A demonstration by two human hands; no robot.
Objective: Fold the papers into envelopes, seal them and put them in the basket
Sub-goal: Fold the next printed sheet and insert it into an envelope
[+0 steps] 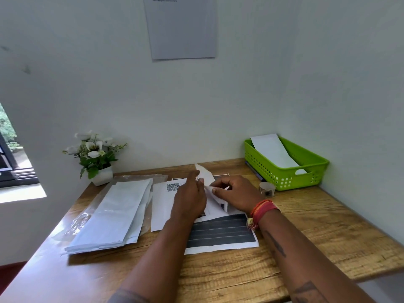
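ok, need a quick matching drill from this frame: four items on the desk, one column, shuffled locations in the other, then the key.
Things:
1. green basket
2. flower pot
3. stack of white papers
4. tape roll

Places:
A. far left corner of the table, by the wall
B. just in front of the basket's near left corner
C. far right corner, holding one white folded paper
D. left side of the table, on clear plastic

Pairs: 1-C, 2-A, 3-D, 4-B

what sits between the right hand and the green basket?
In the head view, a small roll of tape stands on the table between the right hand and the green basket, close to the basket's near wall.
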